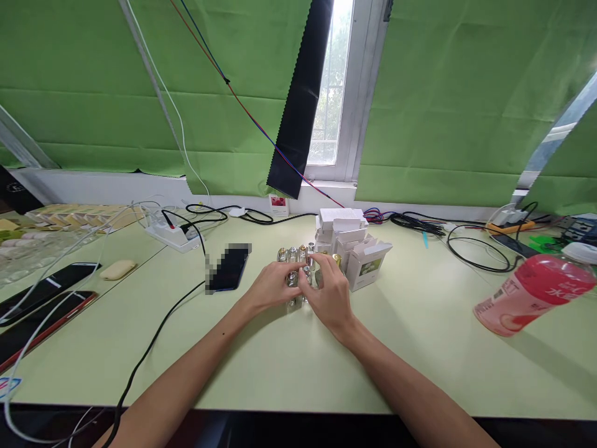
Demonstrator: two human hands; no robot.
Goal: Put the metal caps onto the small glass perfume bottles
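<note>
Small bottles (293, 255), rounded and shiny with silver and gold caps, stand in a tight cluster near the middle of the tabletop (429, 354), well in from its front edge. The left hand (272, 287) curves around the cluster's left side, its thumb and forefinger parted about one of the bottles. The right hand (330, 295) arches over the other side, fingers bent and thumb close to a silver cap; whether either hand's fingers pinch firmly, I cannot tell.

Just right of the cluster, toward the back edge, thin white cardboard boxes (368, 264) are heaped, square-cornered, some with loose flaps. A flat, glossy black phone (237, 266) lies left of the hands, a black cable (158, 336) bending past it to the front edge.

The tabletop is smooth and pale green. Between the cluster and the front edge, the forearms cross open surface; a wider open stretch reaches from the boxes to the plastic drink bottle (527, 295), round-sided and pink-wrapped, near the right edge. Thin black cords (415, 223) coil along the back edge.
</note>
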